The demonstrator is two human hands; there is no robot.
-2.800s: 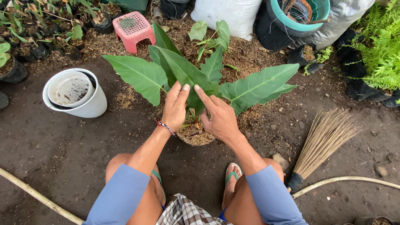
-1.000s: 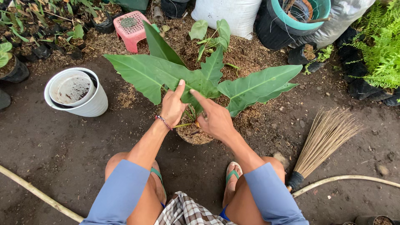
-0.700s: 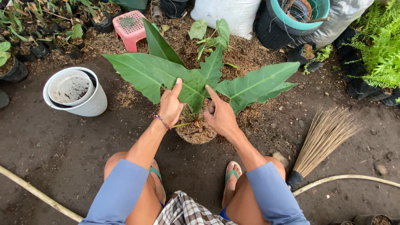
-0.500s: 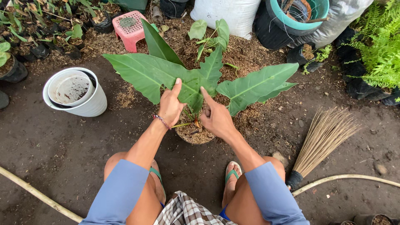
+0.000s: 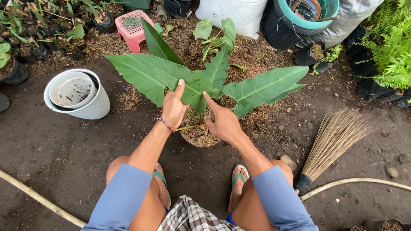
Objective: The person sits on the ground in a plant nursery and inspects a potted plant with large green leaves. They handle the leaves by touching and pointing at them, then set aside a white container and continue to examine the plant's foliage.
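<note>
On bare nursery soil (image 5: 64, 149), both hands' grips (image 5: 173, 109) (image 5: 222, 122) lie open, pressing the potted plant (image 5: 201, 81).

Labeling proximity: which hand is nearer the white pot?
Left. The left hand is on the plant's leaves, a short stretch of soil right of the white pot; the right hand sits farther right, beyond the plant.

bare dark soil ground (image 5: 55, 149) in soft daylight, rimmed by potted plants (image 5: 30, 42) and ferns (image 5: 391, 47).
</note>
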